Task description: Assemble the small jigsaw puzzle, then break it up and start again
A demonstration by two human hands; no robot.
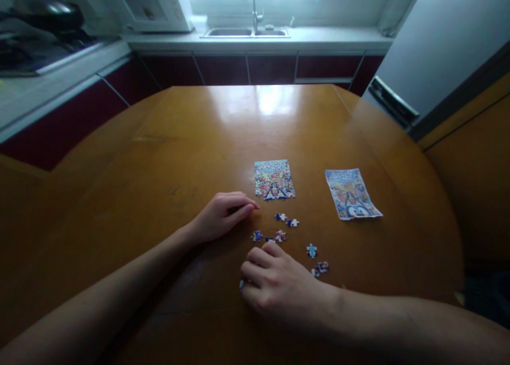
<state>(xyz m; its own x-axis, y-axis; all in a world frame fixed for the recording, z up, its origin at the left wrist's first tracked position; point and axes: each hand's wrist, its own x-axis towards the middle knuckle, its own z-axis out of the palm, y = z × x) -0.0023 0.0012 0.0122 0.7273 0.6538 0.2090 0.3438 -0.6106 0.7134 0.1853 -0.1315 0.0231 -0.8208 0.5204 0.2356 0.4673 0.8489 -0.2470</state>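
Note:
My left hand [223, 215] rests on the table, holding nothing, its fingers extended beside the lower left corner of a partly joined jigsaw puzzle [274, 179]. The puzzle's lower edge is uneven, with blue and white parts. Closer to me, my right hand [274, 280] is closed with curled fingers; a bit of a light puzzle piece [241, 284] shows at its fingertips, the rest being hidden. Loose pieces lie around it: a blue one [257, 236], a pinkish one [280, 236], a blue-and-white one [292, 223] and a light blue one [311, 250].
A creased picture sheet [353, 194] with a penguin print lies to the right on the wooden table [191, 142]. More pieces [322, 268] sit near my right wrist. Beyond the table are a sink [231, 33], a microwave [153, 9], a wok [45, 11] and a fridge [442, 51].

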